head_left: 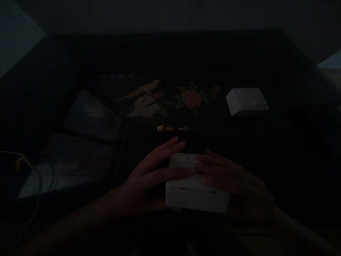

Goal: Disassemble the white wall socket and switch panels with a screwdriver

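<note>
The surface [255, 142] is dark, dimly lit. White box [195, 201] lies between left hand [146, 176] and right hand [238, 179], fingers [170, 173] laid across it, presumably steadying; grip cannot be told. Screwdriver [172, 128] lies beyond, within reach.

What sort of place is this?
Perhaps a room in a home, though it's too dark to be sure: a glossy black table decorated with a pale bird and reddish flower, with a slim yellow-and-black screwdriver and white, boxy plastic case.
</note>
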Available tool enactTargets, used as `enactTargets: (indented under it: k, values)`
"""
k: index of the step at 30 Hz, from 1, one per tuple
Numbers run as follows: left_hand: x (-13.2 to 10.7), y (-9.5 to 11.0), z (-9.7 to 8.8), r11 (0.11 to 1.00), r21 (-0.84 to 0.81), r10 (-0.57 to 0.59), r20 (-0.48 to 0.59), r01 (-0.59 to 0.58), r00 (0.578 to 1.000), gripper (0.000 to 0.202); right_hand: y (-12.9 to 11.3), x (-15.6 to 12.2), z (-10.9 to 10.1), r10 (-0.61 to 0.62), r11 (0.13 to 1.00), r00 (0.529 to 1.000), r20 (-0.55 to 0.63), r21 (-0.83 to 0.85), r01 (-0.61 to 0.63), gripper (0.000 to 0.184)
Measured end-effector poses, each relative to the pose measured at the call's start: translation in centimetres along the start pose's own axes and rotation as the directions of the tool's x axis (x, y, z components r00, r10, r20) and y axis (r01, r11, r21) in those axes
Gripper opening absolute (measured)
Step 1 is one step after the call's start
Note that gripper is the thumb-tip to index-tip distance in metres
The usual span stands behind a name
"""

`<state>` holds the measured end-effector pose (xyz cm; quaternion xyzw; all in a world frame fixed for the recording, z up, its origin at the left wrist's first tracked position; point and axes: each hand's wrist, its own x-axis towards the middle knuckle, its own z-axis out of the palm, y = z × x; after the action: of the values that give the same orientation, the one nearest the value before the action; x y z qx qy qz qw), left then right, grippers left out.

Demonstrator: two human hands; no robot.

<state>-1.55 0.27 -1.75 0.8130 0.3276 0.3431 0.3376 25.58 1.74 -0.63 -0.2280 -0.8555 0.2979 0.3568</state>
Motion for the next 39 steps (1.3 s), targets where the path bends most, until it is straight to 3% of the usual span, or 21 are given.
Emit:
enactTargets:
  k: [2,4,7,9,11,12,14,15,17,19,22,26,35,39]
  values:
    - [0.0,-0.2,0.0,0.961,-0.193,-0.199,0.018,0.198,0.98,0.078,-0.3,0.0,-0.3,-0.073,0.991,0.997,0.011,-0.114,0.074,0.046]
    - [0.2,-0.4,0.3,0.782,-0.498,-0.372,0.106,0.373,0.922,0.089,-0.5,0.0,-0.3,-0.157,0.96,0.987,0.024,-0.233,0.159,0.032]
    - [0.6,-0.4,0.7,0.432,-0.752,-0.499,0.261,0.498,0.827,0.081,-0.6,-0.3,0.2,-0.232,0.913,0.971,0.064,-0.33,0.24,0.021]
    - [0.9,-0.1,0.8,0.347,-0.767,-0.593,0.267,0.54,0.76,0.068,-0.4,-0.6,0.6,-0.184,0.925,0.978,0.102,-0.319,0.208,0.031]
    - [1.1,0.1,0.7,0.39,-0.752,-0.66,0.175,0.532,0.731,0.057,-0.1,-0.8,1.0,-0.068,0.969,0.99,0.121,-0.229,0.095,0.055]
    - [1.2,0.2,0.5,0.453,-0.726,-0.667,0.11,0.517,0.737,0.055,0.1,-0.8,1.1,0.014,0.988,0.992,0.126,-0.152,0.005,0.071]
    - [1.2,0.3,0.2,0.626,-0.613,-0.615,-0.009,0.482,0.788,0.056,0.3,-0.7,1.3,0.203,0.976,0.974,0.102,0.054,-0.209,0.097]
    - [1.1,0.4,0.1,0.718,-0.53,-0.559,-0.052,0.452,0.827,0.058,0.3,-0.6,1.3,0.288,0.941,0.954,0.085,0.16,-0.298,0.1]
    - [0.9,0.7,0.1,0.86,-0.359,-0.417,-0.085,0.363,0.905,0.063,0.2,-0.3,1.2,0.41,0.863,0.91,0.068,0.293,-0.411,0.089]
    - [0.7,1.0,0.3,0.929,-0.251,-0.295,-0.059,0.272,0.954,0.064,0.0,0.0,1.1,0.446,0.852,0.894,0.052,0.281,-0.441,0.07]
    - [0.5,1.3,0.6,0.943,-0.251,-0.231,-0.027,0.217,0.973,0.059,-0.3,0.3,0.8,0.43,0.89,0.903,0.005,0.164,-0.425,0.055]
    - [0.4,1.3,0.7,0.908,-0.351,-0.261,-0.042,0.23,0.964,0.067,-0.7,0.4,0.7,0.402,0.91,0.914,-0.059,0.14,-0.391,0.047]
    - [0.3,1.1,0.9,0.91,-0.375,-0.211,-0.057,0.175,0.976,0.056,-0.7,0.1,1.2,0.413,0.903,0.91,-0.051,0.15,-0.401,0.046]
    - [0.3,1.6,1.0,0.889,-0.394,-0.277,-0.051,0.236,0.959,0.055,-0.7,-0.1,1.1,0.415,0.903,0.909,-0.044,0.136,-0.407,0.044]
